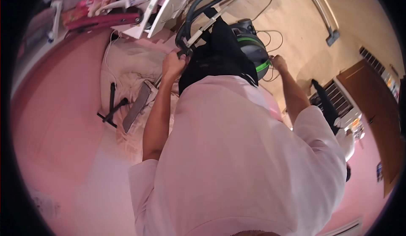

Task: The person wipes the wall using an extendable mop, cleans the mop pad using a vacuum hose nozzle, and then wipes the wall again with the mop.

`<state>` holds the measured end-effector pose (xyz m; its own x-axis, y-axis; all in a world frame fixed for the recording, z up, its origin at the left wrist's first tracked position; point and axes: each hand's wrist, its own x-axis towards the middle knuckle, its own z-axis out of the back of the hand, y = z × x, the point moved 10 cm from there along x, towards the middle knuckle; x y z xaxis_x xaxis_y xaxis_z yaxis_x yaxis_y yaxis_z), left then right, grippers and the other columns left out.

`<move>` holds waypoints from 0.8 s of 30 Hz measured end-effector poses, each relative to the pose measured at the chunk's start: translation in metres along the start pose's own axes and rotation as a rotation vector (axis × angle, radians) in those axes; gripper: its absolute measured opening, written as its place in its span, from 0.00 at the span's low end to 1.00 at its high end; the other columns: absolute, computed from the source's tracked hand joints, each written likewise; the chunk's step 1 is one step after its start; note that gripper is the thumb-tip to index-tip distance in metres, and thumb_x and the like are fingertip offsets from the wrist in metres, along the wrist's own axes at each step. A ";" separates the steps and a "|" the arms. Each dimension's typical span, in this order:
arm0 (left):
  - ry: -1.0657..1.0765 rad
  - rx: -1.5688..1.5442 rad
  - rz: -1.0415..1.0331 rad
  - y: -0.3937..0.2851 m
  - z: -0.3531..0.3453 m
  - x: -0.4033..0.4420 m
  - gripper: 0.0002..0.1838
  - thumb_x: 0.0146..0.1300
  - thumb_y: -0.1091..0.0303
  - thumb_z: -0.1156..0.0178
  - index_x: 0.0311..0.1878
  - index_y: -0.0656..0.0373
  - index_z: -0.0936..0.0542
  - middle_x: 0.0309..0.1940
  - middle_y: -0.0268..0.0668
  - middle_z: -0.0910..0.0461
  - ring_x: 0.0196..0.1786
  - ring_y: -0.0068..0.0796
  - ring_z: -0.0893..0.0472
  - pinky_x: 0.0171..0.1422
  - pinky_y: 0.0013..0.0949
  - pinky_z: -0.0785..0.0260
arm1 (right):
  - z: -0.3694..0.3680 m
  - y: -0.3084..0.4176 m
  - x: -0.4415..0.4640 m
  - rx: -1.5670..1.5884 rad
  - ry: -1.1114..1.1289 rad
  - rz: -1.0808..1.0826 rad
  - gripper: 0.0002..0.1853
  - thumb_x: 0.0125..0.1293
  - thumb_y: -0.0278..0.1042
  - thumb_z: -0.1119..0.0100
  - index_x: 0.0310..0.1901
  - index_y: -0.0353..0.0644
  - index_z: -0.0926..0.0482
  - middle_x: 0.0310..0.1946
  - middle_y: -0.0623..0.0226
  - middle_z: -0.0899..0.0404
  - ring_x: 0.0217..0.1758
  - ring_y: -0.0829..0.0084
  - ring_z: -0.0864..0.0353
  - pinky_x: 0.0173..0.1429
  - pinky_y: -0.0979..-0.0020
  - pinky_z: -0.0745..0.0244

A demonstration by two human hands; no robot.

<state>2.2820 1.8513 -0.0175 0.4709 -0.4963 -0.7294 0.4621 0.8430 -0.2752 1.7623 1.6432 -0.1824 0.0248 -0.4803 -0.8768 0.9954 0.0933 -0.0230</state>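
Observation:
My left hand (172,67) is closed around the dark grip of a vacuum cleaner hose (190,14). The hose curves up in a black loop, and a pale tube (203,31) slants away beside it. To the right of my legs sits the black and green vacuum cleaner (251,46). My right hand (279,62) is a fist beside the cleaner's green band, with a thin power cord (282,41) looping in to it. What lies inside this fist is mostly hidden by the fingers.
Left of me, crumpled pink bedding (127,62) holds a long grey piece (137,109) and black bars (112,109). White furniture (169,10) carries pink items (105,18). Metal tubes (323,12) with a grey foot lie upper right. Another person (325,103) stands near a brown door (370,96).

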 end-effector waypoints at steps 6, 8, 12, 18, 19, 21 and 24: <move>0.032 -0.051 -0.047 -0.010 -0.011 0.013 0.20 0.70 0.62 0.35 0.60 0.63 0.17 0.46 0.52 0.12 0.41 0.43 0.11 0.49 0.42 0.21 | -0.220 -0.028 -0.012 1.135 0.032 -0.473 0.30 0.63 0.61 0.28 0.36 0.33 0.17 0.27 0.53 0.18 0.26 0.59 0.17 0.30 0.56 0.24; 0.049 -0.113 -0.068 -0.019 -0.012 0.013 0.20 0.71 0.64 0.35 0.60 0.66 0.18 0.40 0.50 0.11 0.32 0.35 0.10 0.39 0.38 0.20 | -0.208 -0.006 -0.022 1.121 -0.150 -0.487 0.29 0.64 0.53 0.30 0.41 0.26 0.17 0.32 0.49 0.16 0.33 0.57 0.14 0.38 0.57 0.21; 0.005 -0.061 -0.181 -0.019 -0.013 0.008 0.20 0.72 0.65 0.36 0.62 0.66 0.19 0.39 0.46 0.11 0.32 0.31 0.10 0.37 0.33 0.19 | -0.194 0.012 -0.041 1.639 -0.259 -0.599 0.08 0.61 0.26 0.34 0.31 0.28 0.17 0.29 0.55 0.15 0.27 0.61 0.12 0.27 0.64 0.19; 0.037 -0.066 -0.209 -0.007 -0.025 0.026 0.20 0.72 0.65 0.36 0.63 0.67 0.20 0.39 0.46 0.11 0.32 0.32 0.09 0.35 0.31 0.19 | -0.173 0.002 -0.047 1.575 -0.343 -0.546 0.08 0.61 0.27 0.33 0.31 0.27 0.17 0.26 0.57 0.16 0.26 0.63 0.12 0.26 0.64 0.20; 0.023 -0.091 -0.238 -0.009 -0.026 0.029 0.20 0.72 0.65 0.36 0.62 0.67 0.20 0.39 0.47 0.11 0.32 0.32 0.09 0.34 0.31 0.19 | -0.168 0.002 -0.047 1.577 -0.347 -0.541 0.09 0.61 0.27 0.33 0.31 0.27 0.17 0.25 0.57 0.16 0.26 0.63 0.11 0.27 0.64 0.20; 0.018 -0.096 -0.219 -0.004 -0.027 0.035 0.20 0.73 0.66 0.37 0.62 0.68 0.20 0.39 0.47 0.11 0.32 0.33 0.09 0.34 0.31 0.19 | -0.162 -0.002 -0.044 1.556 -0.353 -0.539 0.09 0.62 0.28 0.33 0.31 0.29 0.17 0.25 0.58 0.16 0.25 0.64 0.12 0.25 0.65 0.20; 0.012 -0.159 -0.191 0.005 -0.028 0.040 0.19 0.73 0.66 0.37 0.61 0.68 0.19 0.40 0.48 0.11 0.32 0.33 0.09 0.34 0.30 0.19 | -0.159 -0.015 -0.039 1.492 -0.414 -0.531 0.13 0.63 0.33 0.32 0.29 0.29 0.17 0.22 0.57 0.17 0.25 0.60 0.12 0.28 0.62 0.19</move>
<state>2.2821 1.8416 -0.0659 0.3764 -0.6482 -0.6619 0.4175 0.7565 -0.5033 1.7320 1.7992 -0.2242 -0.5521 -0.3924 -0.7356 0.0971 -0.9066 0.4107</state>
